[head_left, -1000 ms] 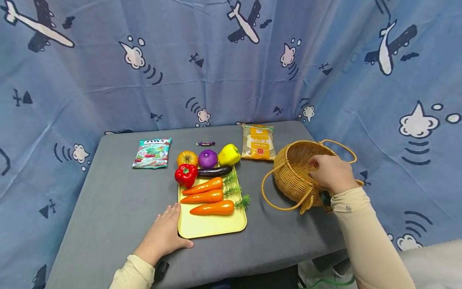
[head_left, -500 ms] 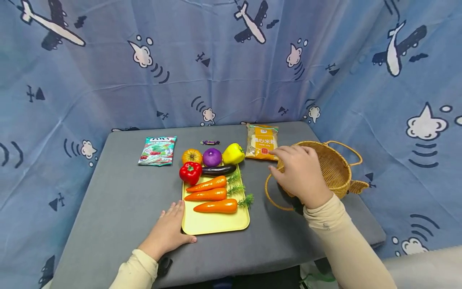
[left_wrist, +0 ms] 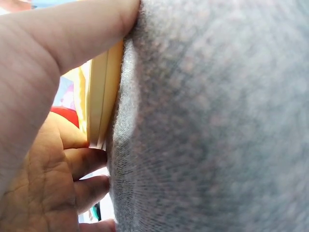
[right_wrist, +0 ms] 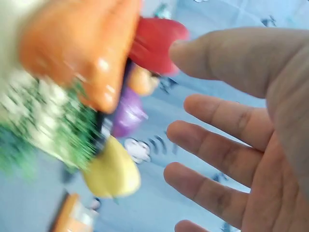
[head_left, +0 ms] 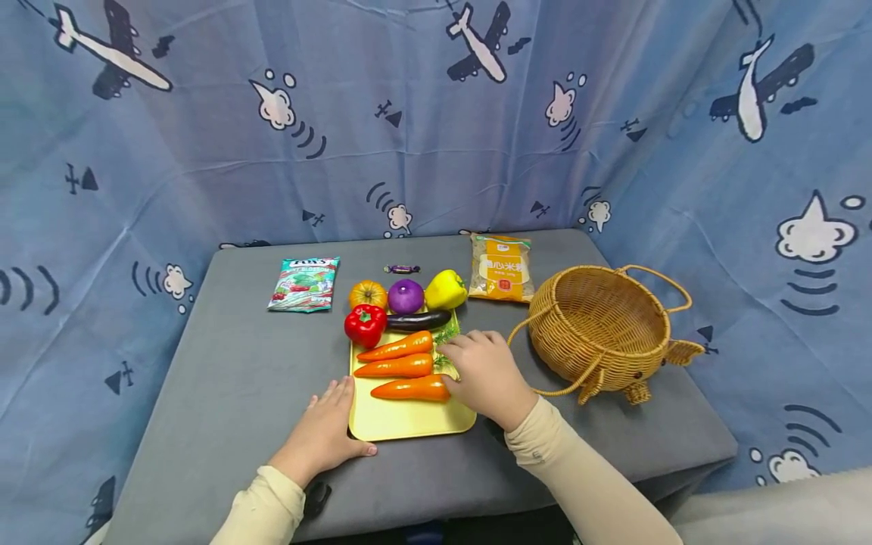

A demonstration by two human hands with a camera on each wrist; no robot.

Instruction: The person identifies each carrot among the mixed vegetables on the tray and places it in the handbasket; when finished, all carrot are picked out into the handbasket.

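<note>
My left hand rests along the left edge of a yellow tray, fingers fairly straight, thumb at its near corner. Over the tray's right side hovers my right hand, its fingers spread and holding nothing in the right wrist view. Beneath it are the leafy tops of three orange carrots lying side by side on the tray. Behind them lie a dark eggplant and a red bell pepper. A small pumpkin, a purple onion-like vegetable and a yellow bell pepper line the tray's far end.
A wicker basket with looped handles stands to the right of the tray. Farther back are a yellow grain bag, a small purple-wrapped candy and a green candy bag. A patterned curtain hangs behind the table.
My right hand has come out of the basket and moved left to above the carrot tops. The left hand stays at the tray's edge. The view has shifted slightly.
</note>
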